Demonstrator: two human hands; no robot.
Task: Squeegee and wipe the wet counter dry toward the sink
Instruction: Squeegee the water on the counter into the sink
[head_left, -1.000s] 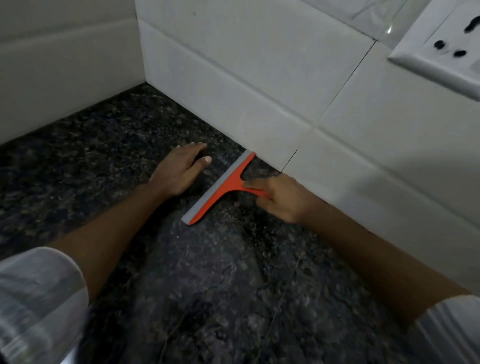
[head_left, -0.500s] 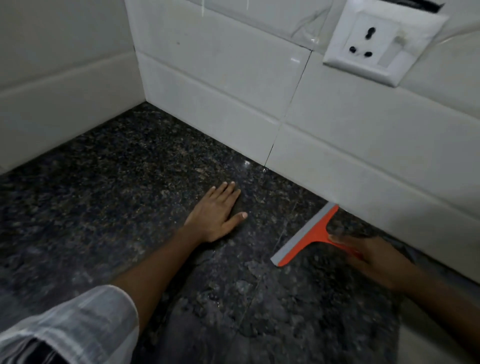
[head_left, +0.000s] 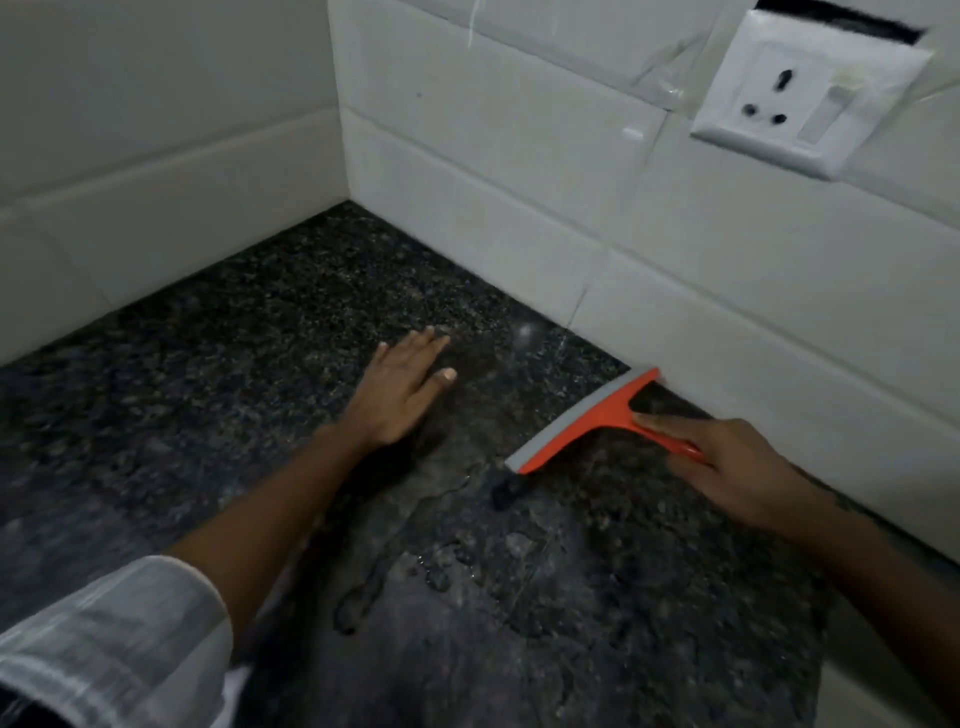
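Risk 1: the squeegee (head_left: 584, 421) blade lies angled across the desk (head_left: 218, 332), its far end at the foot of the tiled wall (head_left: 519, 171). If the stroke drifts off that line, a wet strip is likely to be left along the wall joint.

Risk 2: water (head_left: 415, 561) sits in streaks and beads on the near side of the blade, beyond its near end. A pull at this width would probably miss part of it; an overlapping pass looks necessary.

Risk 3: the socket (head_left: 810, 88) sits on the wall above the work. A fast flick could throw spray upward.

Risk 4: the sink is not in view, so the stroke direction cannot be checked.

Right hand (head_left: 727, 467): clasping the orange handle, forefinger laid along it. The blade extends ahead and to the left of this grip, edge down on the desk.

Left hand (head_left: 402, 387): released, fingers straight, palm flat on the desk, well apart from the blade. It may slip on the wet stone.
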